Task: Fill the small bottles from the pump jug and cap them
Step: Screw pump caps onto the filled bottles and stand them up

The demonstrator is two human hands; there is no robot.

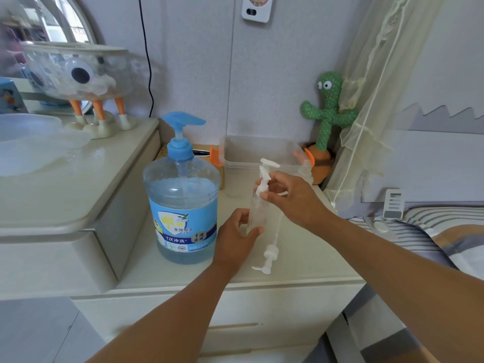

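The cream-white bedside cabinet (301,268) is carrying everything here. On the left of its top, the big clear plastic pump jug (183,205) with the blue pump head is standing, with pale blue liquid up to about its shoulder. Behind, against the wall, a clear plastic storage box (251,153) with orange clips is sitting, and a green plush cactus (328,106) is standing in the corner to its right. Now the hands: the left hand (235,237) is wrapping its fingers round the lower part of a small clear plastic bottle (255,213), holding it upright just right of the jug. The right hand (293,197) is pinching the white pump cap (263,188) at the bottle's neck between thumb and fingers. A second white pump cap (269,254) is lying loose on the cabinet top, just in front of the bottle.
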